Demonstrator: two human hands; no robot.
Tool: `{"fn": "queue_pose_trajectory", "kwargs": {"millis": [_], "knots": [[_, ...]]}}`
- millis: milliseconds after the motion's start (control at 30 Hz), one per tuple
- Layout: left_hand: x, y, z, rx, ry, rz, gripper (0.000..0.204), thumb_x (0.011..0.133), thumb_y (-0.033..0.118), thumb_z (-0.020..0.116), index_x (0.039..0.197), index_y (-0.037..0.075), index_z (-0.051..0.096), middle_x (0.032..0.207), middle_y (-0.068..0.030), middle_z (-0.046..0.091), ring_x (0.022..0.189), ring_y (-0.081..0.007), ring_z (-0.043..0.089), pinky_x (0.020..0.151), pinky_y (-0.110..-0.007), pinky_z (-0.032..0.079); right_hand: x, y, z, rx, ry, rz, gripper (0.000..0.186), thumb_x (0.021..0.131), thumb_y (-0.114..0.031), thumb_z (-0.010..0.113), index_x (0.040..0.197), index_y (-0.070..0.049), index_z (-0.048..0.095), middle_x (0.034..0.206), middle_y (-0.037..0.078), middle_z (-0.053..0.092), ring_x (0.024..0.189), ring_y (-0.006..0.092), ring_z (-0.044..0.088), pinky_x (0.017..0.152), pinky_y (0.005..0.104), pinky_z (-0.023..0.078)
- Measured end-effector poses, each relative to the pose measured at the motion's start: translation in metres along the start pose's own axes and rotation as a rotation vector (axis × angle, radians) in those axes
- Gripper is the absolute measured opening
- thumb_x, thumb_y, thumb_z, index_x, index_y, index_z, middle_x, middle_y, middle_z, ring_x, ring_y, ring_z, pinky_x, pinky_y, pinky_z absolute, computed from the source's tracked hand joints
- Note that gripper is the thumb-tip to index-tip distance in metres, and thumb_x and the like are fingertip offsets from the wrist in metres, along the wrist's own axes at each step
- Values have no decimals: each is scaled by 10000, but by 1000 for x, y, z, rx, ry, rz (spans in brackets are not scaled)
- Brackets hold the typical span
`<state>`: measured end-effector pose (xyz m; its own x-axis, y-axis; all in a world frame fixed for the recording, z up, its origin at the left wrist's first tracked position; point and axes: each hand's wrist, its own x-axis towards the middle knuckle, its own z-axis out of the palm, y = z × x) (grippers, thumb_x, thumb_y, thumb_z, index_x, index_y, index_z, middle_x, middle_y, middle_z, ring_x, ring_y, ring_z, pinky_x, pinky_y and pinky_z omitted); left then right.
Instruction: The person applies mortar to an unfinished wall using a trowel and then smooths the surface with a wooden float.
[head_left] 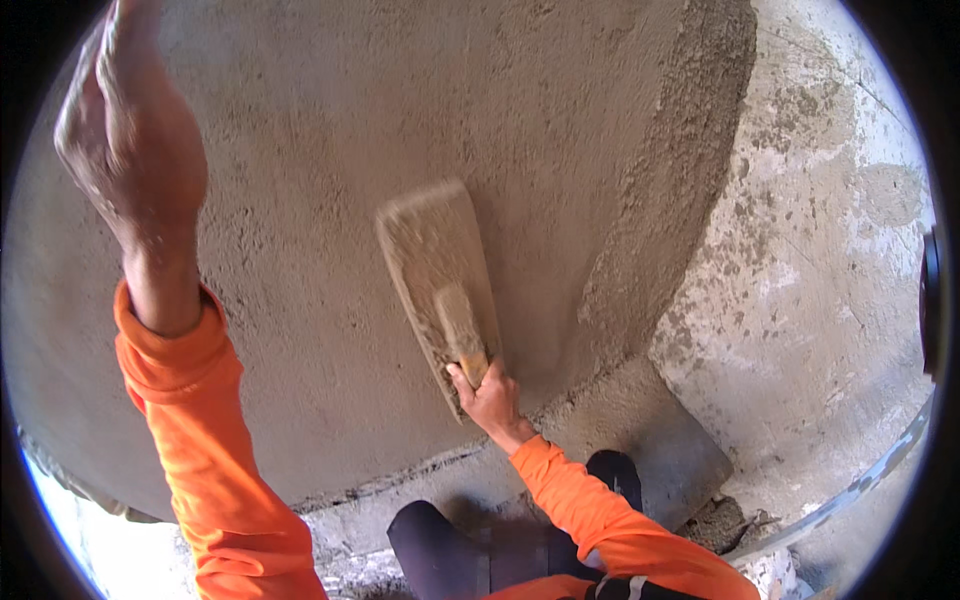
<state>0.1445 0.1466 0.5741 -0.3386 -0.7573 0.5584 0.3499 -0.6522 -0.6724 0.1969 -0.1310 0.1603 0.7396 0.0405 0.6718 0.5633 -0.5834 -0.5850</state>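
My right hand [491, 402] is wrapped round the lower end of the handle of a long plastering float [415, 245]. The float's back is caked with grey-brown mortar, and its blade lies against the wet mortar layer [330, 290]. Its far end is slightly blurred. Up at the far left, my left hand [140, 140] is raised with nothing visible in it. At least one finger stretches upward, and the fingertips are cut off by the picture's edge. Both of my arms wear orange sleeves.
The mortar layer ends at a rough, curved edge [690, 150]; right of it is a bare, splotched pale surface [800, 250]. A grey ledge [640, 430] runs along the mortar's near side, close to my dark-clothed knees [440, 540]. Mortar crumbs [715, 525] lie beside it.
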Motion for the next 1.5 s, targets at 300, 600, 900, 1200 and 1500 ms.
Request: {"fn": "queue_pose_trajectory", "kwargs": {"millis": [300,600,900,1200,1500], "knots": [[-37,46,-110,-263,-320,-474,394,985,260,314,1110,53,626,1105,-140,645,1111,-269,582,979,-439,438,199,-29,-166,311,181,262,408,919,-412,547,863,-8,561,552,-3,482,448,90,490,375,250,389],[-32,126,-88,-373,-224,-779,469,995,303,266,1119,15,615,1166,-160,613,1175,-293,534,1026,-461,387,152,-148,-62,87,176,-222,464,865,-399,627,817,57,554,603,243,549,532,370,600,485,378,471],[-110,88,-208,-366,-356,-858,430,988,196,251,1135,-66,558,1218,-228,553,1192,-370,494,1049,-508,331,122,37,-105,569,235,349,344,884,-363,619,1021,-47,616,582,3,517,409,55,468,330,216,382],[-93,129,-198,-497,-385,-638,399,991,208,297,1155,-45,558,1224,-222,553,1210,-358,487,1046,-494,346,261,0,-233,312,180,100,447,847,-509,610,774,-72,545,504,-36,435,399,43,431,353,214,377],[-60,125,-166,-499,-345,-666,407,1000,208,271,1176,-51,530,1240,-216,536,1199,-346,492,1047,-476,348,136,57,-122,279,69,25,507,878,-480,576,1031,3,594,752,116,602,686,214,617,656,376,518]]}}
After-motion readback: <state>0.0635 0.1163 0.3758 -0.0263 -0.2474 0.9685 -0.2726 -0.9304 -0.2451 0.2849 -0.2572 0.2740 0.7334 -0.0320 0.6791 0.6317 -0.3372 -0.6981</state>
